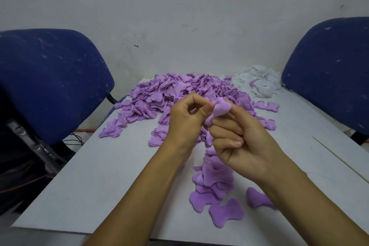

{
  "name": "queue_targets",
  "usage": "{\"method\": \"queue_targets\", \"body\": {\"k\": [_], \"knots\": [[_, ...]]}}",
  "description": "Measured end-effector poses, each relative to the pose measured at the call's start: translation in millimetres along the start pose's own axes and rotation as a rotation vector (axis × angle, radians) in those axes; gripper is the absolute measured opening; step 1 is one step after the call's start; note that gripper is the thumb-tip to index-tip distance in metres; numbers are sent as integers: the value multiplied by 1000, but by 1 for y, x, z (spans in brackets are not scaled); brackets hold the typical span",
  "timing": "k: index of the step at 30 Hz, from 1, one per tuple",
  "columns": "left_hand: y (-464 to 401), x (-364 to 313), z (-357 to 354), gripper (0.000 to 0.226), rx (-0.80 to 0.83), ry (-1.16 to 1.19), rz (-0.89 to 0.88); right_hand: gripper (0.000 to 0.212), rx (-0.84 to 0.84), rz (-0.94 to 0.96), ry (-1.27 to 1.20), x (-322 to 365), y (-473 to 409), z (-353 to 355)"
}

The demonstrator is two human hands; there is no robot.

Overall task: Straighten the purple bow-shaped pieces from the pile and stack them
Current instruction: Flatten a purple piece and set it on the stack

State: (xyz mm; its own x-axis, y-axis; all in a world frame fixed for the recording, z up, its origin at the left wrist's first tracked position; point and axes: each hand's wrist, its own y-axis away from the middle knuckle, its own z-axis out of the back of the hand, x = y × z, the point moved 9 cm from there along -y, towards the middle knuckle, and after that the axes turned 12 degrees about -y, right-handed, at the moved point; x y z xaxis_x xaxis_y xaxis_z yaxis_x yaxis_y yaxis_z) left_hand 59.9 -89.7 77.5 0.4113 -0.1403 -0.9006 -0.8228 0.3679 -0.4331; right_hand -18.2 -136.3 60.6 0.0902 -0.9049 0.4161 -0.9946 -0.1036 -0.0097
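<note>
A pale grey table runs from the near edge of the view to a scuffed white wall at the far end. A blue chair stands at the table's left side and a second blue chair at its right, both backs rising above the tabletop. Under the left chair, dark cables and an orange cord lie on the floor. The far half of the table carries a big pile of purple bow-shaped pieces, which spreads toward the middle, with a heap of white scraps just beside it at the far right corner. Above the middle of the table, both hands hold one crumpled purple piece in the air: the left hand pinches its left side between thumb and curled fingers, and the right hand grips its right side, fingers folded in. Directly below the hands, near the front edge, a loose stack of flattened pieces leans and fans out, with a few single bows lying around its base. The near left part of the tabletop is bare, as is a strip along the right side.
</note>
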Motion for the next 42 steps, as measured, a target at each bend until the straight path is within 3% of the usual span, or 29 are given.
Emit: {"method": "queue_targets", "body": {"k": [5, 7, 11, 13, 16, 19, 24, 29, 34, 39, 42], "knots": [[4, -17, 6, 25, -40, -93, -114, 40, 23, -74, 29, -4, 4, 1], [6, -16, 7, 25, -38, -107, -98, 41, -39, -54, 179, 0, 3, 9], [8, -14, 14, 16, -55, -122, -73, 20, -363, 215, 584, 37, 4, 39], [10, -12, 14, 12, -41, -135, -56, 24, -425, 379, 668, 55, 10, 44], [11, -11, 14, 13, 10, -151, -33, 39, -320, 492, 941, 68, 14, 30], [11, -12, 13, 17, 75, -208, -27, 34, -239, 527, 1144, 69, 16, 19], [14, -3, 6, 26, 143, -139, 63, 13, -273, 681, 1107, 76, 22, 20], [11, 8, 18, 17, 6, -82, 177, 14, -289, 622, 1032, 74, 16, 30], [16, 3, 7, 10, 126, -106, 143, 16, -260, 639, 1118, 72, 15, 27], [13, 0, 20, 13, -56, -131, 116, 9, -266, 733, 1198, 76, 18, 20], [13, -4, 21, 13, -66, -119, 86, 9, -251, 756, 1221, 72, 18, 15]]}}
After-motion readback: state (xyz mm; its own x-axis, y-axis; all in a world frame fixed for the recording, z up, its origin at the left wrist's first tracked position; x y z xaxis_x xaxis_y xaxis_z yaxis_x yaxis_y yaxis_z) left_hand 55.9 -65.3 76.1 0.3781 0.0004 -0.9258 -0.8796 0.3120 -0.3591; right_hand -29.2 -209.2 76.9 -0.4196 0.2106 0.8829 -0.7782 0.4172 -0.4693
